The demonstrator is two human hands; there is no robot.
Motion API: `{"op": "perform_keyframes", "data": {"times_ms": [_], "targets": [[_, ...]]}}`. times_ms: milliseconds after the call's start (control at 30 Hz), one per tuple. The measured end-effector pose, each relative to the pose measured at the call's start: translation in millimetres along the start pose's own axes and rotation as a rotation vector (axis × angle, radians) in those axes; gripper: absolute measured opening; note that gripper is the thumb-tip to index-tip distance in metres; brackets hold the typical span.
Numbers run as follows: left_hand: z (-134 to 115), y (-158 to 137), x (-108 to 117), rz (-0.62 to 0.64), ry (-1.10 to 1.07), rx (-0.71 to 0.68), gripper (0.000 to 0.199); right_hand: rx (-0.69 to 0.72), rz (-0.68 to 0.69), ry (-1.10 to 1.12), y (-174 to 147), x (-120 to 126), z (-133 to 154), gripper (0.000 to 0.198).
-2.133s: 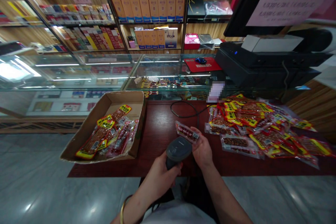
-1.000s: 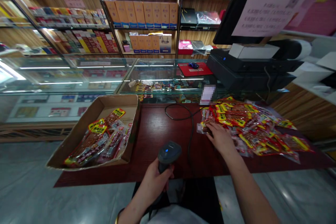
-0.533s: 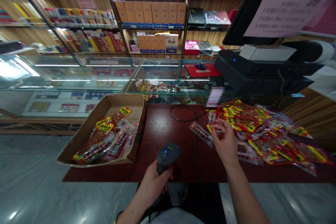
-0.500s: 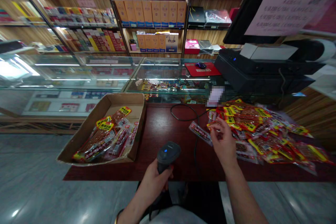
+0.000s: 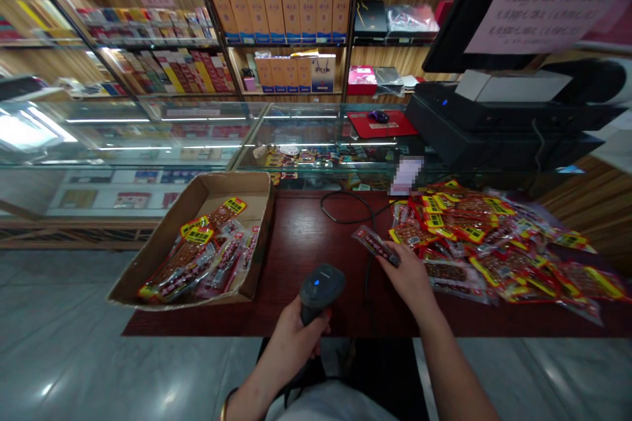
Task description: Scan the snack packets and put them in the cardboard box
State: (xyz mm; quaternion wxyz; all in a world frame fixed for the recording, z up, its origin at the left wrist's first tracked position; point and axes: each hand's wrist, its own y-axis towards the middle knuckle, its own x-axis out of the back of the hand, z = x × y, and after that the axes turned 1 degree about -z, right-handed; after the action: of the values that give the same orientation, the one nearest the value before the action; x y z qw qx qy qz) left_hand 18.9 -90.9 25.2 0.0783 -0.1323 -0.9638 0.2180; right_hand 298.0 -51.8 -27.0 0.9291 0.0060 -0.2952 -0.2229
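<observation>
My left hand [image 5: 300, 335] is wrapped round the handle of a black barcode scanner [image 5: 323, 283] with a small blue light, held over the table's front edge. To its right, my right hand [image 5: 405, 276] grips the near end of a narrow snack packet [image 5: 369, 241] in clear and red wrapping; the thumb side hides that end. A pile of similar snack packets [image 5: 459, 217], many with yellow labels, spreads beside and beyond my right hand. At the left, an open cardboard box [image 5: 261, 210] contains several snack packets [image 5: 197, 256].
The dark red table [image 5: 296, 230] meets a glass display counter [image 5: 296, 125]. A black cable [image 5: 345, 221] loops across the tabletop. Black checkout equipment with a monitor [image 5: 454, 20] stands at the back right, near a mouse [image 5: 378, 116] on a red mat. Stocked shelves line the wall.
My right hand has moved slightly left and down from the pile's edge and closed on the narrow snack packet. The scanner has shifted slightly right in my left hand.
</observation>
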Motion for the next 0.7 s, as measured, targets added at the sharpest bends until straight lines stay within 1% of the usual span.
{"op": "perform_keyframes", "data": {"times_ms": [67,133,167,200,267,333,467,533,633,700], "targets": [[-0.9,-0.7,-0.6,0.009,0.007,-0.006,0.024,-0.237,-0.016,0.428,-4.9,-6.5,13.0,0.041],[-2.0,-1.3,-0.1,0.011,0.018,-0.012,0.023,-0.459,0.011,0.847,-11.1,-15.2,26.0,0.043],[-2.8,-1.6,0.4,0.01,0.023,-0.013,0.022,-0.536,0.033,1.002,-14.1,-19.7,31.9,0.041],[-3.8,-2.0,0.9,0.009,0.027,-0.013,0.022,-0.589,0.044,1.105,-16.8,-24.0,37.2,0.039],[-6.0,-3.1,1.6,0.01,0.033,-0.009,0.022,-0.631,0.017,1.196,-21.0,-31.5,45.1,0.038],[-7.8,-4.5,2.1,0.012,0.031,-0.005,0.023,-0.617,-0.02,1.223,-24.2,-37.4,49.2,0.038],[-7.5,-6.4,2.4,0.015,0.031,-0.008,0.026,-0.575,-0.05,1.223,-29.4,-46.8,49.7,0.039],[-5.9,-6.3,2.6,0.018,0.039,-0.019,0.026,-0.552,-0.069,1.257,-31.8,-51.8,48.7,0.032],[-5.3,-6.0,2.7,0.022,0.048,-0.027,0.027,-0.556,-0.051,1.354,-35.3,-60.2,48.9,0.02],[-7.7,-6.7,2.8,0.028,0.052,-0.026,0.026,-0.571,-0.048,1.396,-37.2,-65.6,49.5,0.023]]}}
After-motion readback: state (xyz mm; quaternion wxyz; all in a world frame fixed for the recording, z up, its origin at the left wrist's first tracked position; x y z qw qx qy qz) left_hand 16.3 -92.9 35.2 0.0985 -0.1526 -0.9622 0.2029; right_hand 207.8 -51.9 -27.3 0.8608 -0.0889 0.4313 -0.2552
